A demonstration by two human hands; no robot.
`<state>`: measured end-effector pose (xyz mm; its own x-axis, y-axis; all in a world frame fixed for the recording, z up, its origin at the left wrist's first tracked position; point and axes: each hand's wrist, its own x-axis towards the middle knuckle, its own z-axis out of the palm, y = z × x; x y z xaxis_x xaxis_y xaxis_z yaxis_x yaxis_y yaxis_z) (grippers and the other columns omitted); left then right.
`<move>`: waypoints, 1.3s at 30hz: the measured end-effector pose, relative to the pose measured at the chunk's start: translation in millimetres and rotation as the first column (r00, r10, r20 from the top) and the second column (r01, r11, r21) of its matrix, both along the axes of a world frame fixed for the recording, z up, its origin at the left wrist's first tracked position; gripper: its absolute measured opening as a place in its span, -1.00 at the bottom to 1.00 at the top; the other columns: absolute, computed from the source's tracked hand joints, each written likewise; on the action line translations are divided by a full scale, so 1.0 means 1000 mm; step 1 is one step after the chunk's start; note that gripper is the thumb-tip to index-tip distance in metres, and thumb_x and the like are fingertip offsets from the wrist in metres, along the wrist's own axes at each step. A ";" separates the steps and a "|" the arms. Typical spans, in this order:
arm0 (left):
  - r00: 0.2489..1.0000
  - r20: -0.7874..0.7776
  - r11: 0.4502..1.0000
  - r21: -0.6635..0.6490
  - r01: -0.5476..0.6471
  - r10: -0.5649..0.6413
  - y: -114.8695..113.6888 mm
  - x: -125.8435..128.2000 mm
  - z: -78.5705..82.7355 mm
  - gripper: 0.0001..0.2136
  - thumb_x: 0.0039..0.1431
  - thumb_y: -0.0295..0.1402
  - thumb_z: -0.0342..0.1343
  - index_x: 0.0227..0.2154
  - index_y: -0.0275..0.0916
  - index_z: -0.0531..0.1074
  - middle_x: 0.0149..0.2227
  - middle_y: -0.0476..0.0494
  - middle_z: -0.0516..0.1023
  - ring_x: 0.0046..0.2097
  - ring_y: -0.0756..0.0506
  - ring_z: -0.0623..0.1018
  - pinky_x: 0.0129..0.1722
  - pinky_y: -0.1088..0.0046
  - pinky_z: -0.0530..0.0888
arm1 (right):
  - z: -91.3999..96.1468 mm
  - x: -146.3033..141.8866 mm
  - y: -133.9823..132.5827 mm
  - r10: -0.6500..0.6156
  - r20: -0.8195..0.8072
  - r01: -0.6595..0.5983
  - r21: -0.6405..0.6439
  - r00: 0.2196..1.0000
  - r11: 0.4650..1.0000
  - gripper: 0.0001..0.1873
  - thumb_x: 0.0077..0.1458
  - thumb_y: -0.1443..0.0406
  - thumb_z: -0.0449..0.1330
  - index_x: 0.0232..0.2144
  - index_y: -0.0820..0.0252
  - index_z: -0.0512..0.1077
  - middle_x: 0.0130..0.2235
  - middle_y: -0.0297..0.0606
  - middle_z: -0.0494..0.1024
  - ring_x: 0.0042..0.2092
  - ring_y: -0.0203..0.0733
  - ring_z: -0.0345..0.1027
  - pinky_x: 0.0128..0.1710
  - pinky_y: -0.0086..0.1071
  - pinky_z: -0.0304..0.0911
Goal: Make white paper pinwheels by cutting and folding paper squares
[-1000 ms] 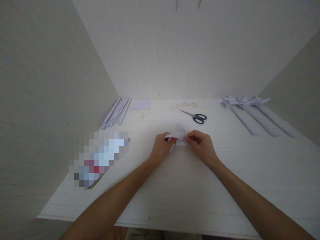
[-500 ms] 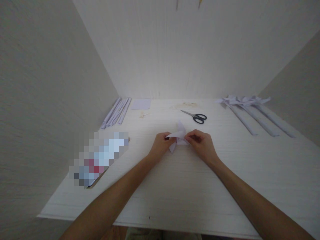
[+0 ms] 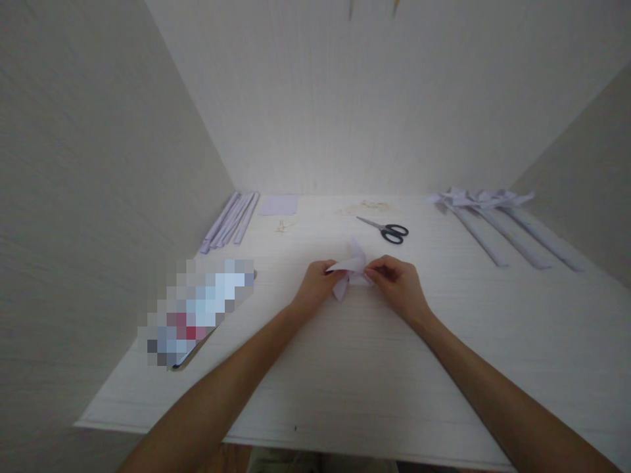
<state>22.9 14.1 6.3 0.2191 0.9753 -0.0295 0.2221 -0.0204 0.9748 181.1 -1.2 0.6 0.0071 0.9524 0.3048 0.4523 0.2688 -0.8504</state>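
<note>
A white paper pinwheel (image 3: 351, 265), its blades pointing out several ways, is held between both hands above the middle of the table. My left hand (image 3: 318, 284) grips it from the left, with the thumb behind a curled blade. From the right, my right hand (image 3: 394, 279) pinches near the pinwheel's centre with thumb and forefinger. Whether a small pin or stick sits in that pinch is too small to tell. Scissors (image 3: 389, 231) with black handles lie just beyond my right hand, their blades toward the far left.
Several rolled paper sticks (image 3: 229, 222) lie at the far left, beside a square paper sheet (image 3: 279, 205) and some tiny light-coloured pieces (image 3: 283, 226). Finished-looking pinwheels on sticks (image 3: 513, 236) rest at the far right. A blurred-out flat device (image 3: 211, 305) lies left. Walls enclose the white table (image 3: 345, 374).
</note>
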 end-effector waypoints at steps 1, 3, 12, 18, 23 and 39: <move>1.000 0.007 1.000 0.000 0.002 -0.002 0.000 0.000 0.000 -0.82 -0.13 -0.31 -0.03 -0.64 -0.34 0.34 -0.65 0.04 0.23 -0.55 0.06 0.21 -0.55 0.55 0.12 | -0.001 0.000 0.000 0.000 -0.006 0.000 -0.002 1.000 1.000 -0.92 -0.16 0.33 0.13 -0.58 0.25 0.37 -0.56 -0.29 0.42 -0.52 -0.31 0.25 -0.53 -0.44 0.15; 1.000 0.007 1.000 -0.008 0.008 -0.008 0.000 0.000 0.000 -0.82 -0.13 -0.31 -0.02 -0.63 -0.34 0.34 -0.64 0.03 0.24 -0.55 0.07 0.21 -0.55 0.55 0.11 | -0.002 0.000 0.000 0.001 -0.020 -0.001 -0.006 1.000 1.000 -0.92 -0.16 0.33 0.13 -0.57 0.25 0.37 -0.56 -0.29 0.42 -0.52 -0.31 0.25 -0.53 -0.44 0.15; 1.000 -0.023 1.000 -0.024 -0.009 0.009 -0.003 0.001 0.004 -0.81 -0.14 -0.29 0.01 -0.66 -0.34 0.29 -0.67 0.08 0.15 -0.58 0.09 0.15 -0.58 0.56 0.05 | -0.002 0.000 0.000 -0.012 -0.014 0.012 -0.023 1.000 1.000 -0.90 -0.16 0.31 0.13 -0.56 0.26 0.38 -0.56 -0.27 0.43 -0.52 -0.29 0.25 -0.52 -0.42 0.15; 1.000 -0.008 1.000 -0.015 -0.028 0.028 -0.002 0.001 0.001 -0.81 -0.16 -0.30 0.03 -0.68 -0.33 0.27 -0.67 0.08 0.16 -0.58 0.09 0.16 -0.58 0.55 0.06 | 0.001 -0.002 -0.002 -0.033 -0.022 0.033 -0.002 0.999 0.999 -0.90 -0.14 0.31 0.13 -0.56 0.25 0.38 -0.54 -0.26 0.44 -0.51 -0.29 0.27 -0.51 -0.41 0.19; 0.999 0.016 0.999 0.032 -0.037 0.037 -0.001 0.001 -0.001 -0.83 -0.17 -0.32 0.03 -0.68 -0.33 0.28 -0.65 0.06 0.18 -0.55 0.08 0.18 -0.56 0.55 0.10 | 0.002 -0.005 -0.007 -0.027 -0.020 0.029 0.115 0.999 0.993 -0.96 -0.14 0.34 0.14 -0.55 0.22 0.37 -0.51 -0.29 0.43 -0.47 -0.29 0.31 -0.43 -0.40 0.25; 0.999 0.045 0.999 -0.029 -0.027 0.029 0.000 0.002 -0.001 -0.83 -0.18 -0.31 0.04 -0.65 -0.34 0.33 -0.65 0.04 0.26 -0.55 0.06 0.24 -0.54 0.54 0.15 | 0.000 -0.006 -0.005 -0.028 -0.040 0.029 0.010 0.999 1.000 -0.89 -0.20 0.29 0.19 -0.56 0.23 0.38 -0.54 -0.28 0.45 -0.50 -0.28 0.31 -0.49 -0.42 0.22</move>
<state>24.9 14.5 5.8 0.1936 0.9799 -0.0482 0.1774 0.0133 0.9841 175.2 -6.1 0.9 0.0463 0.9482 0.3142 0.4262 0.2657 -0.8647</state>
